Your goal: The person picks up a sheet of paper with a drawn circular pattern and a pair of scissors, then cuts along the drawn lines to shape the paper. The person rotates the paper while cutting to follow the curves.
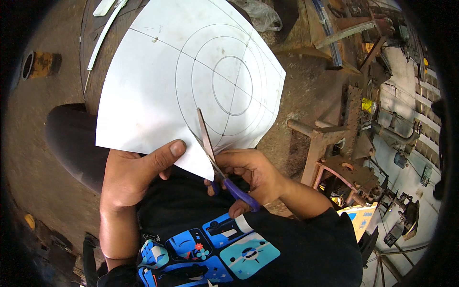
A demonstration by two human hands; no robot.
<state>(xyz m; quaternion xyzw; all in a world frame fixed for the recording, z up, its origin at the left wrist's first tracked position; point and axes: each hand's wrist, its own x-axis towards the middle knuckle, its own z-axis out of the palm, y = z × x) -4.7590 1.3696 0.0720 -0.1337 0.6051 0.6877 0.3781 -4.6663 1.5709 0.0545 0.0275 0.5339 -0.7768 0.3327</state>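
Note:
A large white sheet (pixel 138 91) is marked with concentric drawn circles and two crossing lines. My left hand (pixel 131 174) grips its lower edge, thumb on top and fingers underneath. In my right hand (pixel 253 172) is a pair of purple-handled scissors (pixel 235 190). Their blades are spread and straddle the sheet at a cut that runs up from the lower edge toward the outermost circle. One blade lies over the sheet, its tip close to the circles; most of the other is hidden beneath. A narrow corner of sheet hangs beside the cut.
White offcut strips (pixel 103 40) lie at the upper left, near a short rusty pipe piece (pixel 45 65). Crumpled clear plastic (pixel 260 14) is beyond the sheet. To the right stands a rusty metal frame (pixel 320 143), with a yellow can (pixel 367 105) behind it.

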